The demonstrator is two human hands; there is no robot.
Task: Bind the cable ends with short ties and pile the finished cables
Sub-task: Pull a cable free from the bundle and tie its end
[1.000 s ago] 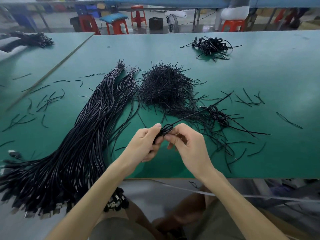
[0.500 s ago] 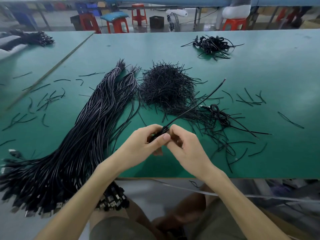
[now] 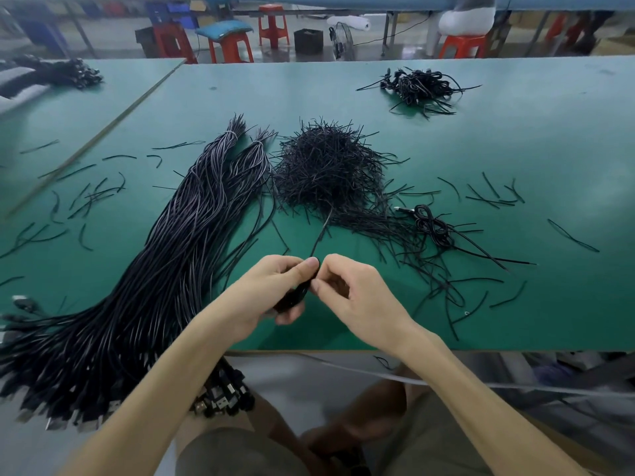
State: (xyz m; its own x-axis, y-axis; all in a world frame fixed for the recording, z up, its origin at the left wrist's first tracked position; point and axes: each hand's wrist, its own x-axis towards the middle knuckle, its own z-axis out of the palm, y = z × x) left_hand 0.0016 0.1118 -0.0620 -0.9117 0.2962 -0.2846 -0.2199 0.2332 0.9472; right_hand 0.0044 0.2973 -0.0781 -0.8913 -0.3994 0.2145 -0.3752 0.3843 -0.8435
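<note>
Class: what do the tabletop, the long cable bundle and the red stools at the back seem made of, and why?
Tabletop: matt green mat, probably rubber or vinyl; even colour, no glare.
Long cable bundle: glossy black plastic sheath, shown by pale highlights along the strands; metal plugs at the near end.
Red stools: likely moulded plastic; uniform bright colour.

Cable bundle (image 3: pixel 165 269) left on table (image 3: pixel 515 139); tie heap (image 3: pixel 326 173) right of it; finished pile (image 3: pixel 421 87) far right.
</note>
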